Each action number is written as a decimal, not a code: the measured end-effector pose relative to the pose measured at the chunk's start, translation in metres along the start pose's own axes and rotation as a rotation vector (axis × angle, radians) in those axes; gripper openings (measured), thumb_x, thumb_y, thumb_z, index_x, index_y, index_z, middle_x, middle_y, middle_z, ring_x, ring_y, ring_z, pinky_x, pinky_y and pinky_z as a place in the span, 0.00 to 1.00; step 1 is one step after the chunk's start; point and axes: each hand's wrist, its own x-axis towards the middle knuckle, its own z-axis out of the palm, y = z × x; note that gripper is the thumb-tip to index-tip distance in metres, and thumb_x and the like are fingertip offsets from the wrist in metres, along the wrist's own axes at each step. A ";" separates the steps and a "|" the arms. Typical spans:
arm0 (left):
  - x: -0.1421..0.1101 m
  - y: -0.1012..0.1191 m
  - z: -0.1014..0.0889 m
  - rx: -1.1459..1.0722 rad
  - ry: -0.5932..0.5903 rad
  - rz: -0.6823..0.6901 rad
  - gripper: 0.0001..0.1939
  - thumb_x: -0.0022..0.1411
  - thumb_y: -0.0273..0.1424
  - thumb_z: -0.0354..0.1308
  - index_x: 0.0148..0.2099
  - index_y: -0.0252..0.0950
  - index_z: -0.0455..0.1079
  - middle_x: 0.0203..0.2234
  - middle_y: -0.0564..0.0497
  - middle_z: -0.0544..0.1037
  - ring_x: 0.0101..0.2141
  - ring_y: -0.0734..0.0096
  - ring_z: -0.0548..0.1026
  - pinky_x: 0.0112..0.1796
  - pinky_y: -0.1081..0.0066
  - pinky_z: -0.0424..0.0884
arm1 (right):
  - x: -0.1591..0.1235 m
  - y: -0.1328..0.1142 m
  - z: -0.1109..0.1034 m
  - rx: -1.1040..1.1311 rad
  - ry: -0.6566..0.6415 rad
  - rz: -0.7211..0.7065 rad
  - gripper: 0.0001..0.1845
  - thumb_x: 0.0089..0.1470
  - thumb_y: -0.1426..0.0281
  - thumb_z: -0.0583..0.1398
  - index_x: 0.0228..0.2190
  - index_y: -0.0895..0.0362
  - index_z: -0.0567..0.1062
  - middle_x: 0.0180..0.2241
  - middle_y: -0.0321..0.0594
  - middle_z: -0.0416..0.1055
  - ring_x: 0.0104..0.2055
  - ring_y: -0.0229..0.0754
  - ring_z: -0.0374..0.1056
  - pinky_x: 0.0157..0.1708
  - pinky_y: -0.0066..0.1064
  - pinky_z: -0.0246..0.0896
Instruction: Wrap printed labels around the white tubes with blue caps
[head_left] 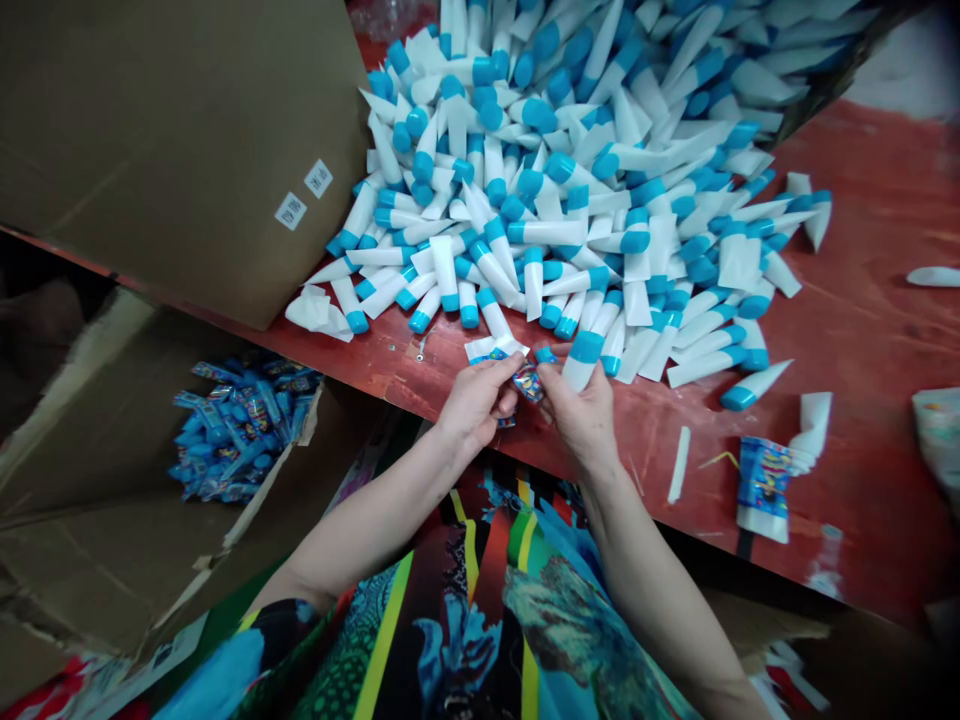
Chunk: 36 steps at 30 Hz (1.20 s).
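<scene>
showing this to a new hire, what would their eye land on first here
A big heap of white tubes with blue caps covers the red work table. At the table's near edge, the left hand and right hand hold a small printed packet. Lower left, an open cardboard box holds blue printed packets.

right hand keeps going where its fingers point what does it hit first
Likely the white tube with a blue cap just past the right hand, though depth is unclear.
</scene>
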 end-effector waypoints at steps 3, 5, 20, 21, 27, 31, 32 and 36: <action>0.000 -0.002 0.001 0.013 0.065 0.033 0.26 0.78 0.32 0.68 0.26 0.36 0.65 0.12 0.58 0.64 0.14 0.83 0.58 0.21 0.76 0.47 | -0.004 0.005 -0.011 0.073 -0.059 0.091 0.29 0.62 0.38 0.70 0.51 0.43 0.75 0.26 0.29 0.67 0.20 0.43 0.53 0.20 0.39 0.52; 0.001 -0.004 0.001 0.016 0.094 0.044 0.26 0.76 0.35 0.72 0.27 0.37 0.65 0.12 0.59 0.64 0.14 0.83 0.58 0.21 0.76 0.47 | -0.013 0.005 -0.020 0.029 -0.146 0.058 0.33 0.66 0.36 0.67 0.59 0.44 0.77 0.28 0.30 0.71 0.21 0.44 0.59 0.22 0.39 0.60; 0.004 -0.007 0.001 0.029 0.083 0.066 0.22 0.80 0.35 0.67 0.32 0.37 0.67 0.13 0.59 0.66 0.14 0.83 0.59 0.21 0.75 0.46 | -0.048 -0.018 -0.046 -0.760 -0.218 -0.184 0.33 0.73 0.48 0.62 0.72 0.41 0.80 0.63 0.49 0.86 0.51 0.70 0.86 0.44 0.56 0.84; 0.004 -0.007 0.001 0.028 0.080 0.066 0.22 0.79 0.36 0.69 0.32 0.37 0.67 0.13 0.60 0.66 0.14 0.83 0.59 0.21 0.75 0.47 | -0.047 -0.018 -0.045 -0.784 -0.222 -0.192 0.33 0.73 0.48 0.62 0.73 0.42 0.80 0.62 0.50 0.86 0.48 0.68 0.86 0.41 0.54 0.84; 0.001 -0.005 0.003 0.001 0.055 0.072 0.21 0.79 0.35 0.69 0.33 0.37 0.67 0.16 0.60 0.67 0.14 0.84 0.59 0.20 0.75 0.47 | -0.042 -0.017 -0.040 -0.789 -0.254 -0.193 0.32 0.75 0.50 0.59 0.74 0.42 0.79 0.62 0.51 0.85 0.49 0.70 0.86 0.43 0.59 0.84; 0.000 -0.005 0.003 0.001 0.053 0.070 0.20 0.79 0.35 0.68 0.34 0.36 0.68 0.17 0.60 0.68 0.14 0.85 0.60 0.20 0.75 0.46 | -0.042 -0.016 -0.038 -0.687 -0.252 -0.182 0.28 0.76 0.50 0.58 0.70 0.39 0.81 0.66 0.45 0.84 0.59 0.71 0.84 0.53 0.63 0.84; 0.000 -0.005 0.002 0.001 0.045 0.071 0.20 0.80 0.36 0.68 0.34 0.36 0.69 0.17 0.60 0.68 0.14 0.85 0.60 0.20 0.75 0.46 | -0.043 -0.016 -0.038 -0.679 -0.246 -0.174 0.28 0.76 0.50 0.58 0.69 0.39 0.82 0.66 0.44 0.84 0.60 0.71 0.84 0.54 0.63 0.83; -0.002 -0.009 -0.002 0.046 -0.054 0.050 0.27 0.77 0.45 0.71 0.30 0.36 0.68 0.16 0.58 0.67 0.14 0.84 0.60 0.20 0.74 0.46 | -0.044 -0.011 -0.039 -0.698 -0.241 -0.168 0.29 0.75 0.49 0.58 0.69 0.40 0.82 0.66 0.47 0.84 0.60 0.73 0.84 0.54 0.66 0.83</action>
